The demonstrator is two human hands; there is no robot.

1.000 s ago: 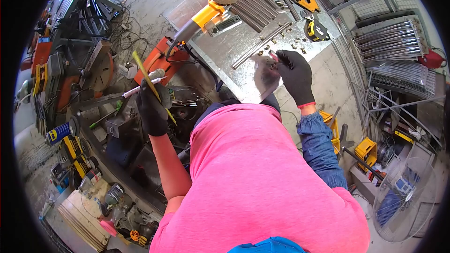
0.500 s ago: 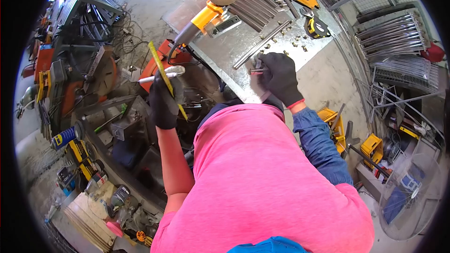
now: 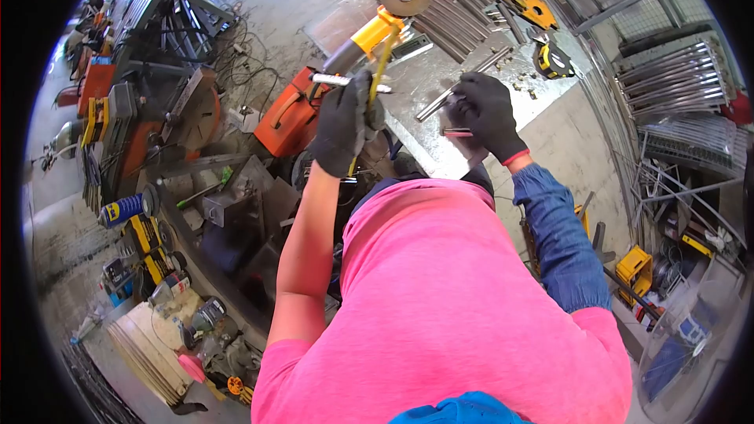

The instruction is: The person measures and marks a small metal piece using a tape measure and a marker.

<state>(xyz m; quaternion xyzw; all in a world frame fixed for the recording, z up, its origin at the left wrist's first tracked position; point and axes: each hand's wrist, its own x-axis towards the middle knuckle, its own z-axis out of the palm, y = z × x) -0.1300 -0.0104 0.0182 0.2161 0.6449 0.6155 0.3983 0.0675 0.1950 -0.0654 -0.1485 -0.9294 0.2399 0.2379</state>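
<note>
My left hand (image 3: 343, 127), in a black glove, is closed around a white marker (image 3: 330, 79) and a narrow yellow measuring strip (image 3: 382, 63). The strip stands up slantwise through the grip, its upper end overlapping the orange angle grinder (image 3: 369, 38). My right hand (image 3: 487, 114), also gloved, is over the metal sheet (image 3: 416, 122) with its fingers curled. A thin reddish piece (image 3: 457, 133) shows beside its palm; I cannot tell what the fingers hold. Just beyond the fingertips lies a slim metal tube (image 3: 437, 106).
A tape measure (image 3: 553, 60) and several small metal pieces lie on the sheet's right side. Dark metal bars (image 3: 452, 12) are stacked at the back. A red toolbox (image 3: 289, 114) stands left of the sheet. A fan (image 3: 691, 338) is at lower right.
My left hand has moved right and up with the marker and strip, toward the sheet. The right hand stays over the sheet, its fingers slightly shifted. The whole view has shifted a little.
</note>
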